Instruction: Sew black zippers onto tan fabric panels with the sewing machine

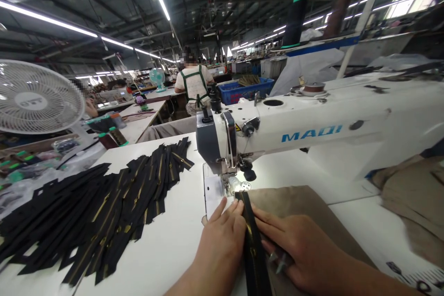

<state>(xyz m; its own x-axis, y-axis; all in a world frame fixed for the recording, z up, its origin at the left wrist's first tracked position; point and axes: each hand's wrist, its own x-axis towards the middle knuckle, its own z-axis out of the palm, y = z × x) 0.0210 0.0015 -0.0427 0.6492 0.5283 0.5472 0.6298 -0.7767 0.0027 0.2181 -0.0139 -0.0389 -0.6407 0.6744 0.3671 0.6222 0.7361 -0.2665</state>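
A black zipper point(255, 259) with brass teeth and a slider lies lengthwise along the left edge of a khaki fabric piece point(294, 199). Its far end is just in front of the needle and presser foot point(227, 185). My left hand point(222, 240) presses fingertips together on the zipper's left edge near that end, index finger stretched forward. On the other side, my right hand point(301, 245) rests its extended fingers along the zipper's right edge and the fabric. A small metal tool with two pointed ends, seemingly thread snips point(280, 262), sticks out from under its curled fingers.
A white MAQI sewing machine point(322, 120) spans the right side. Many black zippers point(114, 203) lie piled on the white table point(166, 245) at left. A fan point(34, 97) stands at far left, and more khaki fabric point(412, 199) lies right. A person point(194, 81) sits ahead.
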